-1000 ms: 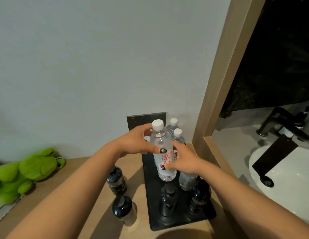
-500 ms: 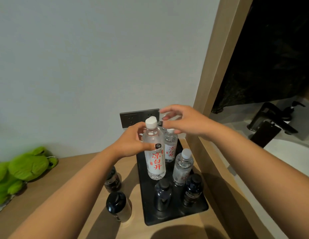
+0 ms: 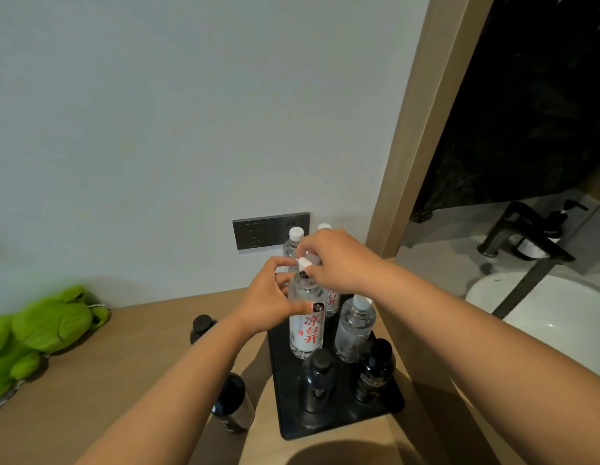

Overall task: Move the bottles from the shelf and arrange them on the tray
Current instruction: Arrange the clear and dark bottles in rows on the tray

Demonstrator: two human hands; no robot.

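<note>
A clear water bottle (image 3: pixel 307 327) with red characters stands on the black tray (image 3: pixel 338 421). My left hand (image 3: pixel 270 303) grips its upper body, and my right hand (image 3: pixel 335 260) pinches its white cap from above. On the tray there are also a second water bottle (image 3: pixel 353 327) to its right, two more water bottles (image 3: pixel 293 241) at the back by the wall, and two dark bottles (image 3: pixel 374 370) at the front. Two other dark bottles (image 3: pixel 231 402) stand on the wooden shelf (image 3: pixel 124 364) left of the tray.
A dark socket plate (image 3: pixel 270 229) is on the wall behind the tray. A green plush frog (image 3: pixel 40 330) lies at the shelf's left. Right of the wooden frame (image 3: pixel 412 146) are a white basin (image 3: pixel 553 317) and a black tap (image 3: pixel 513 229).
My right hand came down from above the back bottles onto the cap of the bottle that my left hand holds. The view shifted slightly.
</note>
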